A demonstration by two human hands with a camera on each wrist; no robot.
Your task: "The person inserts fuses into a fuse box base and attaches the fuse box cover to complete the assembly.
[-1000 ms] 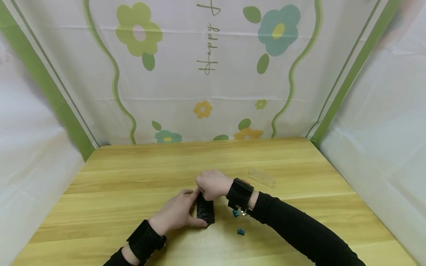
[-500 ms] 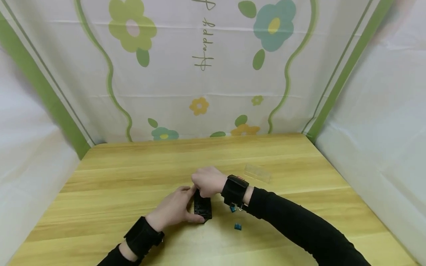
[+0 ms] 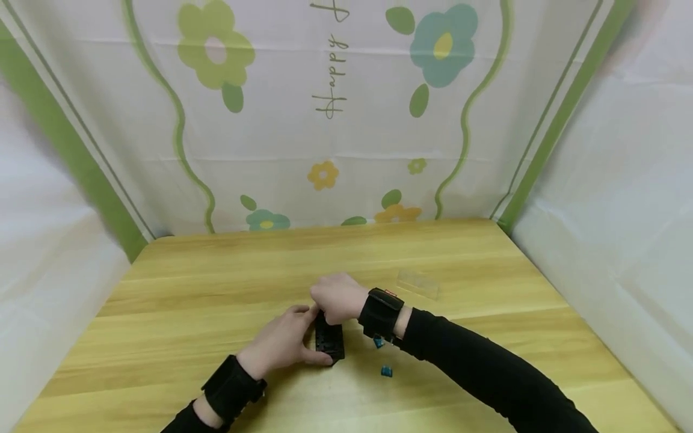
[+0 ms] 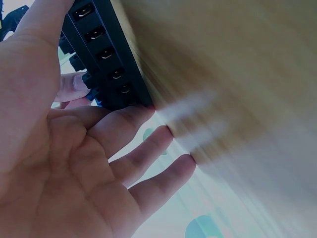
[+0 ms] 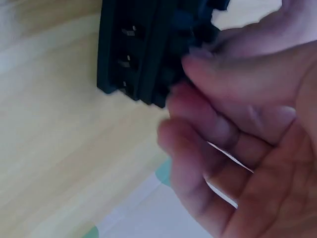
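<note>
A black terminal block point(image 3: 329, 344) with a row of metal contacts stands on the wooden table. My left hand point(image 3: 278, 341) holds it by its two ends, thumb at the near end and index finger at the far one. In the left wrist view, the other fingers of that hand point(image 4: 94, 153) rest their tips on the table. Over the block's far end, my right hand point(image 3: 339, 297) has its fingers curled. The right wrist view puts its thumb and index finger point(image 5: 190, 106) pinched at the block's upper side; any small part between them is hidden.
Two small blue pieces lie right of the block, one blue piece point(image 3: 387, 371) nearer me and another blue piece point(image 3: 378, 342) partly behind the right wrist. A clear plastic strip point(image 3: 418, 284) lies farther back. A flower-printed cloth point(image 3: 281, 138) rises behind the table.
The head view has shifted slightly. Both hands keep nearly the same places on the terminal block, and the blue pieces and clear strip stay put.
</note>
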